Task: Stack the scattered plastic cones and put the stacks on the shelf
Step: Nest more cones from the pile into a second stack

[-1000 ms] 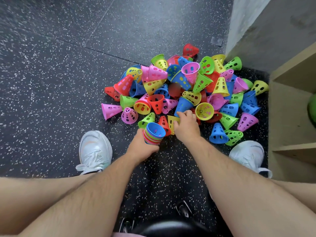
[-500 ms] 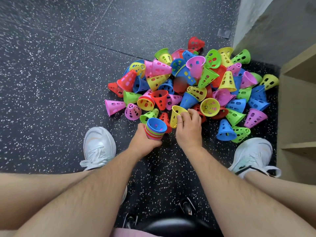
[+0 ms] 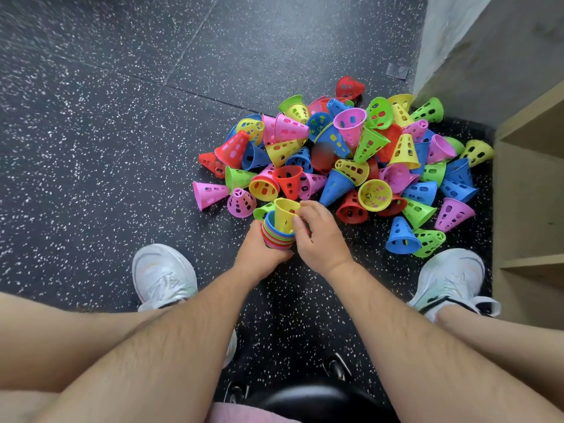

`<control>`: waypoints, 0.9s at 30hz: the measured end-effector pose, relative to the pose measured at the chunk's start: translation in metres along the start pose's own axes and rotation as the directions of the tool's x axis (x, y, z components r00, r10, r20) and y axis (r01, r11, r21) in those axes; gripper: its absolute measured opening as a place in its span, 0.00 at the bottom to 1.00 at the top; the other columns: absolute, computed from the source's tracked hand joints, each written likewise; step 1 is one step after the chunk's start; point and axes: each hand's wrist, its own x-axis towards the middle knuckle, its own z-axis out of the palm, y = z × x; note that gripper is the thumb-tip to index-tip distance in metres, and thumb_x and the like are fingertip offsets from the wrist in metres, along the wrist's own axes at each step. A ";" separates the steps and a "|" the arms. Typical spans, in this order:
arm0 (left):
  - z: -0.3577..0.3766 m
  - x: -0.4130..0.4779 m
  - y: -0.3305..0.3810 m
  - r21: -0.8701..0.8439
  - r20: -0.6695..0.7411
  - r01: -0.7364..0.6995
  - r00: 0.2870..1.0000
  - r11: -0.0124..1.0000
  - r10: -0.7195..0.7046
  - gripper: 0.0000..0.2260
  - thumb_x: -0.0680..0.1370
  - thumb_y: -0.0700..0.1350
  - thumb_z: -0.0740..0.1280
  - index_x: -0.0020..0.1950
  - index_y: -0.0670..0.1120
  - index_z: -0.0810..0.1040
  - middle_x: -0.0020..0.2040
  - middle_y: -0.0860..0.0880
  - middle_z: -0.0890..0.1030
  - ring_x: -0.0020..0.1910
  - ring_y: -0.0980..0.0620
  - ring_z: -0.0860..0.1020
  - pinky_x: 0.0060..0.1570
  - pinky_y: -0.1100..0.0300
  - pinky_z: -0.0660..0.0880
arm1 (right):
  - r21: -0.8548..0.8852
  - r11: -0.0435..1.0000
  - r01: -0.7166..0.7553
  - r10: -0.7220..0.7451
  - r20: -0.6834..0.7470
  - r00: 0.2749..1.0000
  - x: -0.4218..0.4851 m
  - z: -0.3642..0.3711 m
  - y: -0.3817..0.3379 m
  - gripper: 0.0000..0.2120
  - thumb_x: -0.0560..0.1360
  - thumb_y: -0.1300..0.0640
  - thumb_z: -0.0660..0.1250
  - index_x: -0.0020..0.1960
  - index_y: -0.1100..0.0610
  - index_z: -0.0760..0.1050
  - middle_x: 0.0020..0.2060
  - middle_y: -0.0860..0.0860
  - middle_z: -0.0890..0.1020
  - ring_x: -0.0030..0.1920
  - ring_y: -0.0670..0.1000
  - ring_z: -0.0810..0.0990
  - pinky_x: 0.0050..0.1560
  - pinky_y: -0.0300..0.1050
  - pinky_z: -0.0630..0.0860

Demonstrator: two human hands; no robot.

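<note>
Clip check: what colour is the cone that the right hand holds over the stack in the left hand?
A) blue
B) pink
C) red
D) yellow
D: the right hand pinches a yellow cone, narrow end down in the blue top cone of the stack, which the left hand grips.

View: head, sole view | Mount: worn on the person's head, wide-angle | Facing: forward and steeply down onto the floor [image 3: 116, 123] | Range: close; left hand [image 3: 259, 254] and right hand [image 3: 322, 239] at centre, cone pile [image 3: 351, 154] just beyond | Right edge: shelf [image 3: 531, 209] | Lower frame: the wearer's legs [image 3: 45, 340]
</note>
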 end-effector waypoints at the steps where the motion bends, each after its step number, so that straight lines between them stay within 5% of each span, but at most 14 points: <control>1: 0.000 -0.001 0.003 -0.028 -0.002 -0.006 1.000 1.000 0.006 0.24 0.63 0.45 0.81 0.54 0.55 0.75 0.47 0.52 0.85 0.46 0.55 0.84 0.51 0.50 0.82 | -0.008 1.000 0.007 -0.007 0.059 0.998 -0.003 0.000 -0.003 0.11 0.81 0.54 0.62 0.55 0.60 0.79 0.61 0.53 0.76 0.64 0.53 0.72 0.69 0.45 0.67; 5: -0.009 -0.003 0.002 -0.057 -0.028 0.031 0.999 0.998 -0.033 0.30 0.57 0.54 0.78 0.56 0.56 0.70 0.52 0.53 0.82 0.50 0.54 0.82 0.55 0.49 0.80 | -0.016 1.000 0.012 -0.009 0.199 0.980 -0.009 0.004 -0.014 0.15 0.80 0.48 0.61 0.59 0.56 0.78 0.65 0.51 0.75 0.69 0.50 0.67 0.71 0.41 0.62; 8: -0.016 -0.004 -0.008 -0.011 -0.039 0.045 0.998 0.999 -0.046 0.28 0.61 0.47 0.81 0.55 0.55 0.70 0.50 0.52 0.82 0.48 0.53 0.83 0.54 0.49 0.81 | -0.013 1.000 -0.009 0.012 0.205 0.979 -0.006 0.004 -0.015 0.16 0.80 0.47 0.60 0.62 0.55 0.75 0.61 0.50 0.77 0.70 0.50 0.67 0.71 0.46 0.65; 12: -0.021 -0.002 -0.015 0.031 -0.070 0.038 0.997 0.999 -0.036 0.29 0.65 0.41 0.82 0.58 0.51 0.69 0.49 0.51 0.81 0.48 0.54 0.82 0.49 0.56 0.78 | -0.048 0.997 -0.053 0.058 0.106 0.993 -0.005 0.006 -0.008 0.09 0.80 0.52 0.59 0.55 0.53 0.76 0.52 0.46 0.77 0.58 0.47 0.71 0.62 0.47 0.70; 20: -0.026 0.000 -0.025 0.003 -0.084 0.023 0.996 1.000 -0.023 0.29 0.65 0.41 0.82 0.59 0.48 0.71 0.49 0.50 0.81 0.47 0.53 0.82 0.49 0.56 0.78 | -0.251 0.951 -0.180 0.235 0.207 0.950 -0.012 0.019 0.009 0.17 0.79 0.53 0.61 0.64 0.55 0.78 0.74 0.47 0.69 0.74 0.50 0.62 0.74 0.51 0.64; 24: -0.026 0.001 -0.026 -0.011 -0.078 0.009 0.997 1.000 -0.010 0.31 0.62 0.44 0.82 0.60 0.48 0.71 0.49 0.50 0.82 0.47 0.54 0.82 0.49 0.56 0.78 | -0.215 0.948 -0.237 0.266 0.121 0.956 -0.006 0.019 0.008 0.20 0.81 0.51 0.60 0.70 0.57 0.74 0.73 0.48 0.70 0.71 0.52 0.66 0.73 0.52 0.66; 27: -0.026 0.002 -0.027 -0.022 -0.082 0.022 0.996 1.000 -0.023 0.31 0.64 0.42 0.82 0.61 0.48 0.71 0.50 0.51 0.81 0.49 0.54 0.82 0.51 0.57 0.78 | -0.088 0.947 -0.308 0.306 -0.037 0.951 0.003 0.014 0.004 0.21 0.79 0.43 0.65 0.63 0.57 0.76 0.62 0.49 0.74 0.63 0.52 0.71 0.67 0.47 0.69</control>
